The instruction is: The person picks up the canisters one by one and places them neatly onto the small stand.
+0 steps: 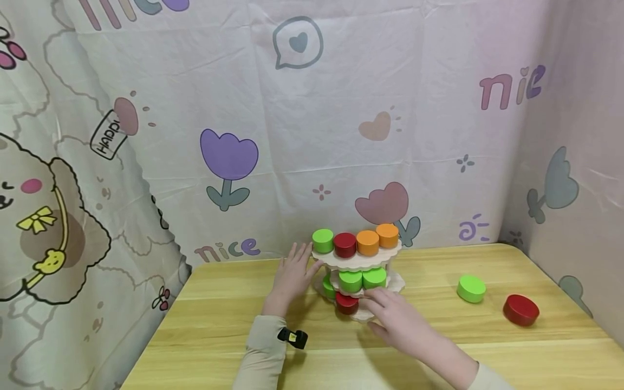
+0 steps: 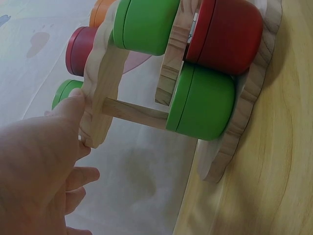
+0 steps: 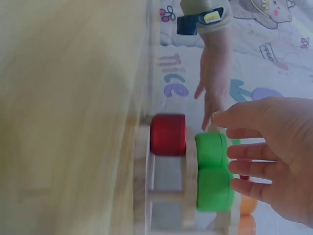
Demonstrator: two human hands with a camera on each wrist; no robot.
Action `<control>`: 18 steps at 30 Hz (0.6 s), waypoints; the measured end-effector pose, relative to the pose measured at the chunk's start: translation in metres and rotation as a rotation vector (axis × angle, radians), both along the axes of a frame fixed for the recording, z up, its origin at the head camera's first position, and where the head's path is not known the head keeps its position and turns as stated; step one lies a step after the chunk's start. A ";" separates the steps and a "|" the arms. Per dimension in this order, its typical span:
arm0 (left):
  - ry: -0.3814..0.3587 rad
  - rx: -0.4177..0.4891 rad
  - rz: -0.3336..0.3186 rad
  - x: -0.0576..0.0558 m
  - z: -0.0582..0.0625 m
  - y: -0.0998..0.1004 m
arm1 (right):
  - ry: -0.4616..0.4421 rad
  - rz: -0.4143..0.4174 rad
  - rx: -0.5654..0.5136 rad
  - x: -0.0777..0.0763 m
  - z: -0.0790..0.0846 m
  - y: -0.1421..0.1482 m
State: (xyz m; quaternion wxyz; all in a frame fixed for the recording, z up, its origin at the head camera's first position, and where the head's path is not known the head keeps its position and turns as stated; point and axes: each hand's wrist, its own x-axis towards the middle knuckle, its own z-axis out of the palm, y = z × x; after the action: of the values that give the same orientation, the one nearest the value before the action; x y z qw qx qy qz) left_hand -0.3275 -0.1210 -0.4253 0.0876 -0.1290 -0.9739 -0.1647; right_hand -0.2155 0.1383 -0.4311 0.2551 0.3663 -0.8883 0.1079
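Observation:
A tiered wooden stand (image 1: 356, 262) with scalloped shelves carries coloured round blocks. On its top shelf stand a green block (image 1: 323, 241), a red block (image 1: 345, 245) and two orange blocks (image 1: 368, 242). Two green blocks (image 1: 374, 278) sit side by side on the middle shelf. Lower down are a red block (image 1: 346, 303) and a green block (image 2: 203, 103). My left hand (image 1: 291, 276) holds the top shelf's left edge, thumb against the rim. My right hand (image 1: 397, 319) is in front of the lower shelves, fingers extended, with nothing in its grasp.
To the right on the wooden table (image 1: 209, 330) lie a loose green block (image 1: 471, 288) and a loose red block (image 1: 521, 310). A printed cloth (image 1: 312, 108) hangs behind the table and along both sides. A black strap (image 1: 293, 338) is on the left wrist.

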 end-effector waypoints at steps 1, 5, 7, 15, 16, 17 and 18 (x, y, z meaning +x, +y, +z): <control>0.003 -0.001 0.001 0.000 0.000 0.000 | 0.017 0.002 -0.006 0.000 0.001 0.003; 0.009 -0.002 0.005 0.000 0.000 0.000 | 0.096 0.001 -0.031 -0.001 0.003 0.016; 0.011 -0.004 0.008 0.000 0.000 0.000 | 0.124 -0.001 -0.044 -0.001 0.004 0.023; 0.030 -0.065 0.022 0.002 0.001 0.001 | 0.203 -0.044 -0.066 0.000 0.002 0.053; 0.031 -0.072 0.025 0.002 0.001 0.001 | 0.209 -0.050 -0.070 0.001 0.002 0.057; 0.033 -0.079 0.029 0.003 0.002 0.001 | 0.214 -0.058 -0.072 0.002 0.001 0.060; 0.034 -0.085 0.032 0.003 0.002 0.001 | 0.217 -0.067 -0.073 0.002 0.001 0.063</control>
State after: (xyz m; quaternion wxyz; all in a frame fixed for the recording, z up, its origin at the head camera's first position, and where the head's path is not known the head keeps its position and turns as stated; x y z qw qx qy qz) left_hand -0.3245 -0.1195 -0.4230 0.1010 -0.1199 -0.9804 -0.1196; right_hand -0.2131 0.2015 -0.4304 0.3666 0.3364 -0.8626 0.0913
